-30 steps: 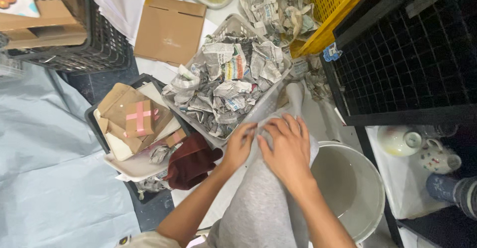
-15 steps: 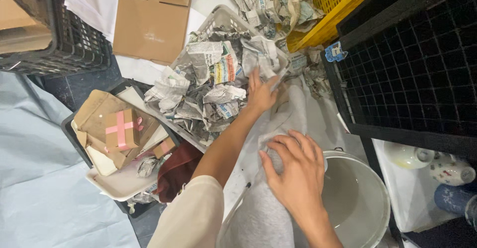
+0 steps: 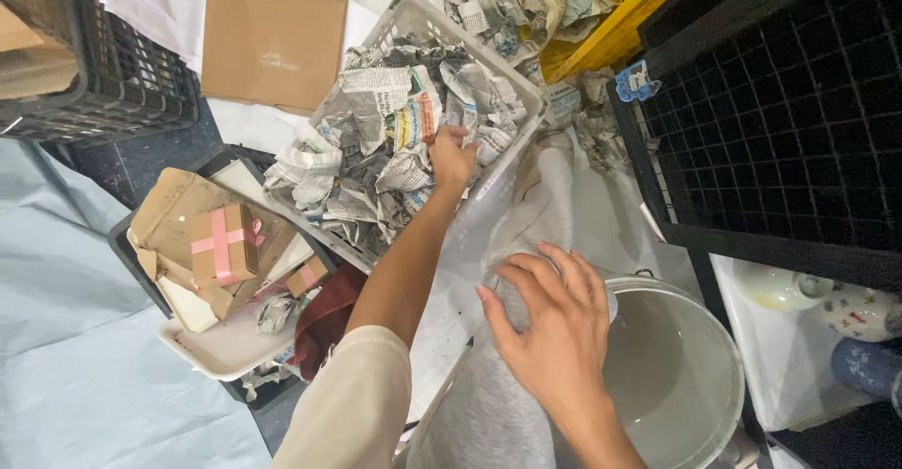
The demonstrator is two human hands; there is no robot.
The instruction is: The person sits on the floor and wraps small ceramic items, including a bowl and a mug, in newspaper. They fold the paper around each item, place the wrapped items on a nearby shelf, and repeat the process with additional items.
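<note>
I see the left hand point(image 3: 453, 159) stretched forward into the white basket point(image 3: 427, 18), its fingers curled onto a crumpled newspaper piece point(image 3: 470, 117) near the basket's right wall; I cannot tell if they already pinch it fully. The paper lies directly under and in front of the fingertips, among many other crumpled sheets. The right hand point(image 3: 554, 323) is spread flat, pressing on a gray cloth-wrapped object point(image 3: 540, 196) that lies over the knee, just beside the white bucket point(image 3: 691, 375). The two hands are well apart.
</note>
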